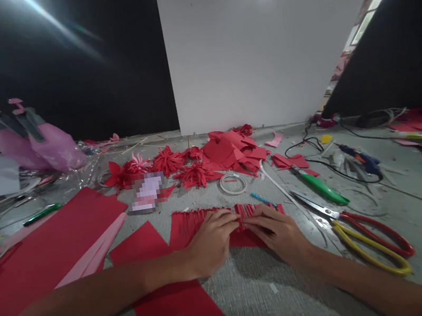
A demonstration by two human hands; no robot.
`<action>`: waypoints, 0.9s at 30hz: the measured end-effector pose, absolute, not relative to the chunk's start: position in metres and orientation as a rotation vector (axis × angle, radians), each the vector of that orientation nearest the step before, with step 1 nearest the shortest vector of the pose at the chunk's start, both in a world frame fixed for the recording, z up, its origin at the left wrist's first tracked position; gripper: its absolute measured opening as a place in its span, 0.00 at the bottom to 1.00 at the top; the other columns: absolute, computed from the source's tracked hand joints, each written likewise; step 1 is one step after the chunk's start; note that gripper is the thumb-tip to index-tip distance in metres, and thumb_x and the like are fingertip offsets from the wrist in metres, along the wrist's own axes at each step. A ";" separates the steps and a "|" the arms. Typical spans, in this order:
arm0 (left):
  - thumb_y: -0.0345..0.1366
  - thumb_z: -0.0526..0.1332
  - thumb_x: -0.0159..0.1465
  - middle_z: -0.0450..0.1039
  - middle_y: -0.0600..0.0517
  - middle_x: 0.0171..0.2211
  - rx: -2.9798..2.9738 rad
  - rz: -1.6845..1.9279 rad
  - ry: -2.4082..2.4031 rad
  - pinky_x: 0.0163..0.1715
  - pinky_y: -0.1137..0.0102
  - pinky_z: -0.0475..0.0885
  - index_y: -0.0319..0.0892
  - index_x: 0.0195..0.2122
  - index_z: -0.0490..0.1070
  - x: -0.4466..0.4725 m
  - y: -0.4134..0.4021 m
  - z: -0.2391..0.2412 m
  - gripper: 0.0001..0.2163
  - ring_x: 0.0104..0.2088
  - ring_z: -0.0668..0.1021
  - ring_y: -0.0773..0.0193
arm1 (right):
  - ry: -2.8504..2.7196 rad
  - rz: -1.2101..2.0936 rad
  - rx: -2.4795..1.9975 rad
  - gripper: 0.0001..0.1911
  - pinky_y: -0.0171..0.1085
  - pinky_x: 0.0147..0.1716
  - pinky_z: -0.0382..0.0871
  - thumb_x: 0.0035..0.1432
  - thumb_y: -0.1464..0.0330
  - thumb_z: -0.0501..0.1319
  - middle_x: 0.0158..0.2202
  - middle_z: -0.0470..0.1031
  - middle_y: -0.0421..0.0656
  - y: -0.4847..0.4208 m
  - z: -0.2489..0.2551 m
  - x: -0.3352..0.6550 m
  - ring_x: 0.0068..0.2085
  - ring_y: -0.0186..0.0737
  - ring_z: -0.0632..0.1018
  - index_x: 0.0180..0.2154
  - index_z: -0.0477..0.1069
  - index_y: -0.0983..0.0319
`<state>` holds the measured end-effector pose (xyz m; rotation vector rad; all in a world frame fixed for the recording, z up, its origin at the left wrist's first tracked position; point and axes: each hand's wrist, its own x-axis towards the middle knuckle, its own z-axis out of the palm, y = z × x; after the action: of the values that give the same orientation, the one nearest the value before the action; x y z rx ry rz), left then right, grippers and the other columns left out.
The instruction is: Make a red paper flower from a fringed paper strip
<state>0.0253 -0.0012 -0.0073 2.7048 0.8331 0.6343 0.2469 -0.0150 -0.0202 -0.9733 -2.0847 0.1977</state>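
At centre, the left hand (pixel 213 237) and right hand (pixel 277 228) are pinching fringed paper (pixel 243 237) in their fingers; its slit edge is facing a smooth ring (pixel 233 192) at twelve o'clock; grained grey surface (pixel 252 293) is stretching at six; scissors (pixel 328 212) are lying apart at three.

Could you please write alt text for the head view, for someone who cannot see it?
The left hand and right hand work at a fringed red strip on a grey surface. Scissors lie to the right, red paper flowers beyond, a red sheet to the left.
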 end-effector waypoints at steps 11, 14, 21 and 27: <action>0.18 0.50 0.60 0.70 0.44 0.56 2.666 0.615 0.824 0.62 0.57 0.61 0.36 0.57 0.66 0.025 -0.003 0.001 0.24 0.59 0.68 0.56 | -2.083 0.154 -0.941 0.08 0.35 0.35 0.76 0.65 0.73 0.59 0.34 0.74 0.43 -0.015 -0.020 0.247 0.34 0.35 0.77 0.42 0.76 0.59; 0.18 0.50 0.60 0.71 0.46 0.56 2.637 0.629 0.829 0.62 0.57 0.62 0.38 0.57 0.67 0.026 -0.003 0.001 0.24 0.59 0.68 0.57 | -2.077 0.145 -0.946 0.07 0.35 0.35 0.76 0.64 0.72 0.59 0.34 0.73 0.43 -0.015 -0.020 0.247 0.34 0.36 0.77 0.41 0.76 0.59; 0.19 0.50 0.61 0.72 0.45 0.54 2.634 0.656 0.839 0.61 0.57 0.63 0.36 0.55 0.68 0.026 -0.003 0.000 0.22 0.58 0.68 0.57 | -2.079 0.127 -0.968 0.07 0.36 0.38 0.76 0.63 0.72 0.61 0.36 0.73 0.43 -0.015 -0.017 0.245 0.37 0.37 0.78 0.43 0.75 0.59; 0.20 0.49 0.63 0.72 0.46 0.55 2.642 0.644 0.826 0.62 0.57 0.62 0.36 0.54 0.68 0.026 -0.002 0.000 0.20 0.58 0.68 0.57 | -2.096 0.129 -0.998 0.12 0.38 0.39 0.77 0.62 0.70 0.62 0.38 0.73 0.44 -0.015 -0.021 0.246 0.39 0.38 0.78 0.48 0.74 0.58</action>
<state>0.0264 -0.0023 0.0001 2.6424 0.8263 0.6435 0.2464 -0.0151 -0.0209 -0.9979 -2.0962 0.1295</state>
